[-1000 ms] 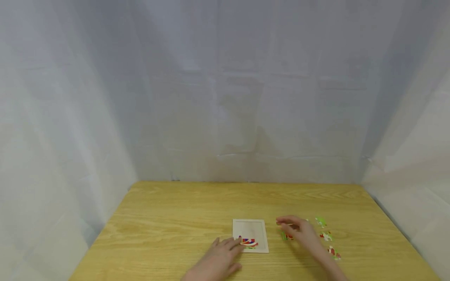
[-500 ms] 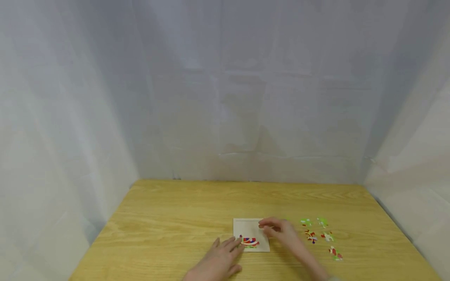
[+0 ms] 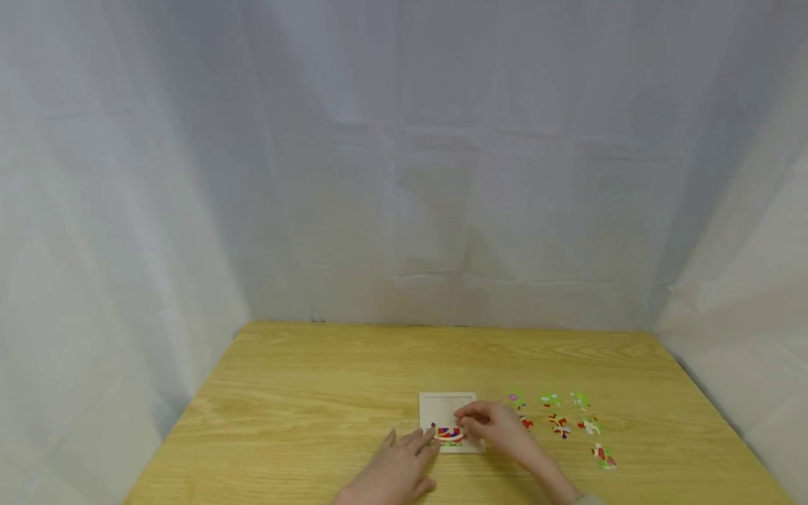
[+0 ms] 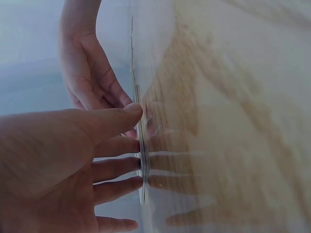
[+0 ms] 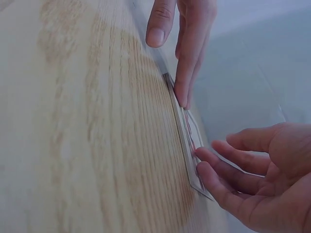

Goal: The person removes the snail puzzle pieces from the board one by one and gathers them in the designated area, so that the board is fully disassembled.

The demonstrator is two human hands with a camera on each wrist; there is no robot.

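A square, pale puzzle tray (image 3: 440,411) lies on the table, with red, blue and green puzzle pieces (image 3: 449,434) along its near side. My left hand (image 3: 391,466) rests at the tray's near left corner, fingers straight and spread over part of the pieces. From the right, my right hand (image 3: 501,428) reaches over the tray, its fingers bent and their tips low at the right end of those pieces. In the right wrist view, thumb and forefinger (image 5: 214,162) come close to the tray surface, and nothing shows between them.
Right of the tray, several loose puzzle pieces (image 3: 558,426) lie in rough rows, one of them partly behind the right hand. A red and green puzzle piece (image 3: 602,457) lies nearest the front. Pale sheeting (image 3: 442,210) hangs behind the wooden table (image 3: 303,393) and at both sides.
My right hand has moved left from above the loose pieces to the tray and lowered, uncovering more of those pieces. My left hand stays in place.
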